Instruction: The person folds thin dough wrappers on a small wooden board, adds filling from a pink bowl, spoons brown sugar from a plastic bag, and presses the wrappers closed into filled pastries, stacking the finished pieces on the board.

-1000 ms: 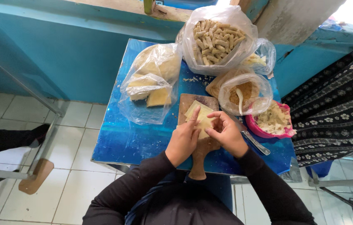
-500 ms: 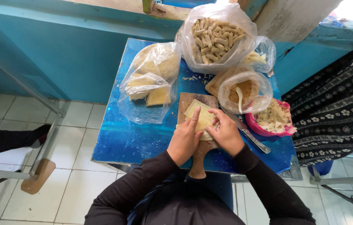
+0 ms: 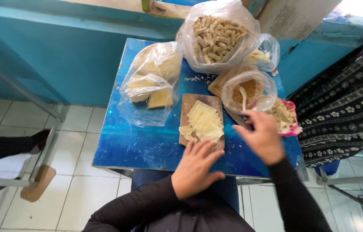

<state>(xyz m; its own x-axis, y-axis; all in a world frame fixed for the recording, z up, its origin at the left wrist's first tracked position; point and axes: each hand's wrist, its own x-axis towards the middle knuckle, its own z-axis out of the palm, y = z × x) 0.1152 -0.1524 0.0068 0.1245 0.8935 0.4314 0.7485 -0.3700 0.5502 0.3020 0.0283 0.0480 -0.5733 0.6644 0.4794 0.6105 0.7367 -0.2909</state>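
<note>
A small wooden cutting board lies on a blue table and carries a fanned stack of pale yellow dough sheets. My left hand hovers at the board's near end, fingers spread, holding nothing. My right hand is further right, fingers apart and empty, over the table beside a knife and close to a pink bowl of shredded filling.
Behind the board stand a clear bag of rolled pastries, a bag holding a tub of brown filling with a spoon, a smaller bag and a bag of dough sheets. A person in a patterned skirt sits on the right.
Both hands were together on the dough sheets on the board; now they have let go and drawn apart, the left back toward me, the right off to the right.
</note>
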